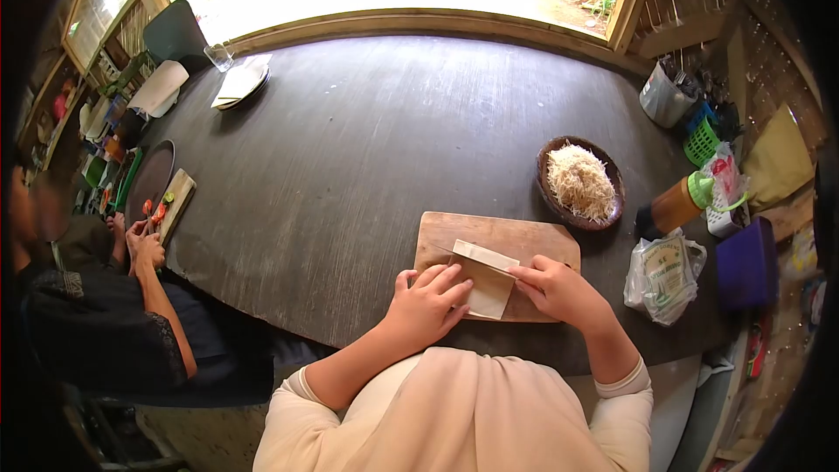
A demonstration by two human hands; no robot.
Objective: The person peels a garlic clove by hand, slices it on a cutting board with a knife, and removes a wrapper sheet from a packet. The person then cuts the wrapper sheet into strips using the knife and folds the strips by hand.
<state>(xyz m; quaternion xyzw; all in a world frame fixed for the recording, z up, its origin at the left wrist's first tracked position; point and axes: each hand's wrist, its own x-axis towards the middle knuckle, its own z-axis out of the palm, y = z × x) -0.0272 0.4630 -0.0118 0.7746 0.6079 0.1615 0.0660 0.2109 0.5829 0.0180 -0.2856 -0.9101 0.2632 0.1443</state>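
A pale rectangular slab (pixel 492 294) lies on a wooden cutting board (pixel 549 240) in front of me, with a narrow pale strip (pixel 486 253) along its far edge. Between strip and slab runs the thin blade of a knife (pixel 447 251), seen almost edge-on. My right hand (pixel 552 287) is closed around the knife's handle, which the fingers mostly hide. My left hand (pixel 428 301) presses curled fingers on the left side of the slab, holding it against the board.
Beyond the board stands a brown bowl (pixel 544 190) heaped with pale shreds (pixel 578 182). To the right are a plastic bag (pixel 664 275), a green-capped bottle (pixel 673 207) and a utensil container (pixel 662 98). At left, another person's hands (pixel 144 245) work over a second board (pixel 179 201).
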